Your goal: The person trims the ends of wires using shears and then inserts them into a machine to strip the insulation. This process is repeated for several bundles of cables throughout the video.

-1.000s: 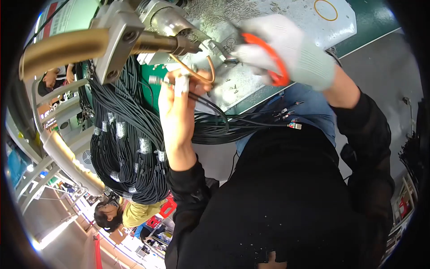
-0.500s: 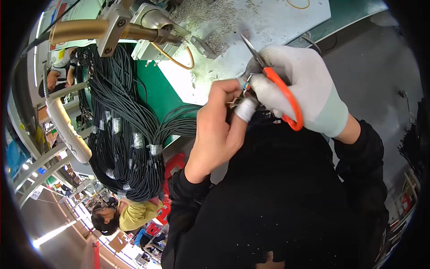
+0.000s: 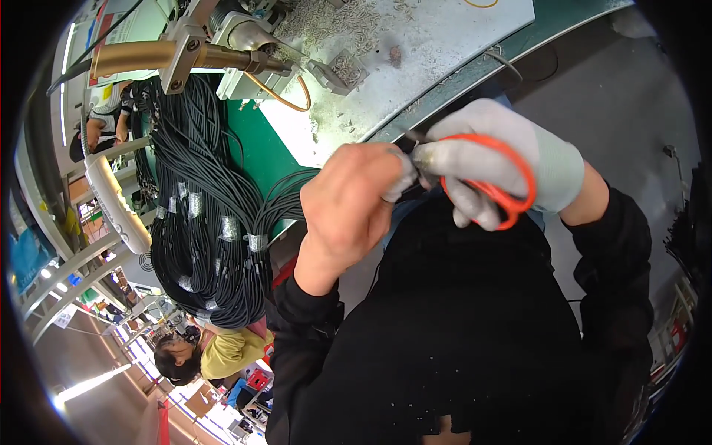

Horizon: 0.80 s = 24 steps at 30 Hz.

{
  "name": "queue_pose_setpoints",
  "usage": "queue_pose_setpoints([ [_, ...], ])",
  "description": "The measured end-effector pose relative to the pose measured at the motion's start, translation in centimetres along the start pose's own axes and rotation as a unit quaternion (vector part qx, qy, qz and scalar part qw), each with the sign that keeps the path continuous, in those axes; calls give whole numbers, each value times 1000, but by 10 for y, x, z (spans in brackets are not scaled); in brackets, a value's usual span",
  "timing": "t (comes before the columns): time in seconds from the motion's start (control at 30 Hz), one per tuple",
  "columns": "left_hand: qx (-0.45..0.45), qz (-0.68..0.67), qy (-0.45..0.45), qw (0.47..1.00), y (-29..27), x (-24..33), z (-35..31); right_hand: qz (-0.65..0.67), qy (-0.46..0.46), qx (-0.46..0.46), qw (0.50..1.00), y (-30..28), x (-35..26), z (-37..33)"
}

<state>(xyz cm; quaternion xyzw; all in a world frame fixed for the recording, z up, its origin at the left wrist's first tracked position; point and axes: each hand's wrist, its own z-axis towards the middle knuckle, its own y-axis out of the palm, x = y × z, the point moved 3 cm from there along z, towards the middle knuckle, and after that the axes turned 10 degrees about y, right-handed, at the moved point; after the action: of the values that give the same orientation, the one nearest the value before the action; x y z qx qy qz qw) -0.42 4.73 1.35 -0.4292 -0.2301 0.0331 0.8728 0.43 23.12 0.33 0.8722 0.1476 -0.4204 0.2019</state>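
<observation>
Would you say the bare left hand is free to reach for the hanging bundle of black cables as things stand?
Probably not yet: the left hand is pinched against the gloved right hand and its orange scissors. The black cables hang unobstructed on its left.

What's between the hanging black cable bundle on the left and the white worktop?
In the head view, a strip of green surface lies between the black cable bundle and the white worktop; a few cables cross it.

White-topped bench (image 3: pixel 445 52) with green edge is sitting ahead, littered with wire scraps (image 3: pixel 334 18). Brass-coloured machine arm (image 3: pixel 141 55) is jutting over it. Black cable bundles (image 3: pixel 208 222) are hanging at left. Grey floor (image 3: pixel 630 96) is showing right. Another person (image 3: pixel 200 352) is working below-left under bright lighting.
</observation>
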Motion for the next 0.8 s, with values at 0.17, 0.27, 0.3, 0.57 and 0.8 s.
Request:
queue_pose_setpoints([
  [0.17,2,67,115,991,-2,-1,-7,199,47,-117,972,12,18,8],
  [0.27,-41,107,170,979,-10,-2,-7,204,49,-121,970,20,17,13],
  [0.3,-41,106,168,979,-11,-3,-9,207,51,-119,970,20,17,14],
  [0.57,242,-455,-328,792,-4,-4,-23,-238,-339,143,899,28,-6,22],
  [0.8,168,-424,-434,777,-13,-23,-25,-352,-394,287,799,27,-16,18],
])
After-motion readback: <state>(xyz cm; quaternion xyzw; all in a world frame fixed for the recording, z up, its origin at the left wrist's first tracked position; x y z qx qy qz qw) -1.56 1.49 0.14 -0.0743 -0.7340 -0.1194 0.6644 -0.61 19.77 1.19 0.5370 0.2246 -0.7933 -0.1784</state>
